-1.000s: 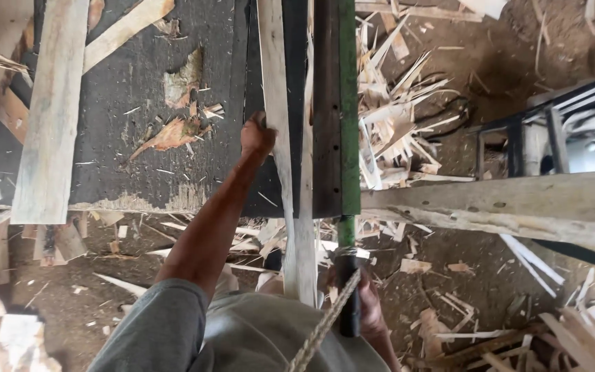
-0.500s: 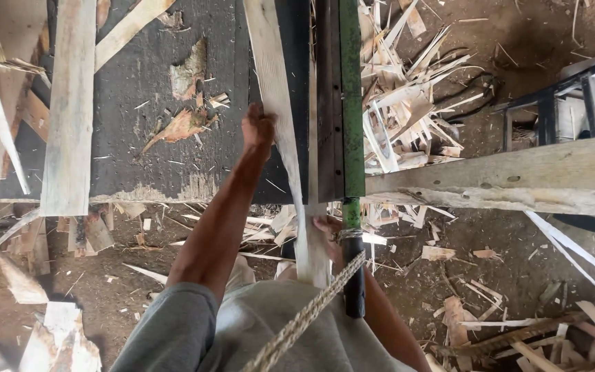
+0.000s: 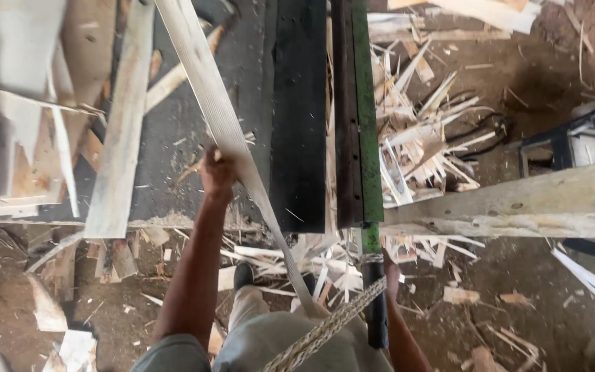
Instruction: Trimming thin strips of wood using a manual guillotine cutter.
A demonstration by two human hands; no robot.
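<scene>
My left hand (image 3: pixel 217 171) grips a long pale wooden strip (image 3: pixel 222 131) that slants from the top of the view down toward my body. It lies over a dark table surface (image 3: pixel 173 158) beside a black board (image 3: pixel 299 117). My right hand (image 3: pixel 391 270) is low by my hip, closed around a black handle (image 3: pixel 376 303) that continues a green metal bar (image 3: pixel 366 117). A braided rope (image 3: pixel 328 327) crosses my grey shirt in front of that handle.
A pale plank (image 3: pixel 120 138) lies left of the strip, with more boards (image 3: pixel 8 124) stacked at the far left. A thick timber beam (image 3: pixel 518 203) runs across the right. Wood offcuts (image 3: pixel 421 145) and chips litter the dirt floor. A dark metal frame (image 3: pixel 580 138) stands at the right.
The strip has swung leftward at its far end and now slants across the table. My left hand moved left and nearer with it. My right hand stays at the handle.
</scene>
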